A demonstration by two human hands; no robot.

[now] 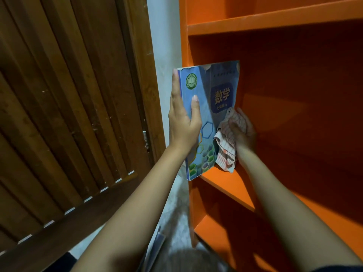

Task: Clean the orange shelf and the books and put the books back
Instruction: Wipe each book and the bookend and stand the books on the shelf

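Observation:
A blue textbook (212, 107) with a worn cover stands upright at the left end of the orange shelf (231, 185), its bottom corner on the middle board's front edge. My left hand (182, 122) grips its spine side, thumb across the cover. My right hand (244, 132) holds a striped pink and white cloth (225, 150) bunched against the book's lower right edge, inside the shelf compartment.
A dark wooden slatted door (68, 114) fills the left side, with a white wall strip (167, 46) between it and the shelf. More orange boards sit above (275, 22) and below (216, 230). Something flat and bluish (157, 246) lies on the floor below.

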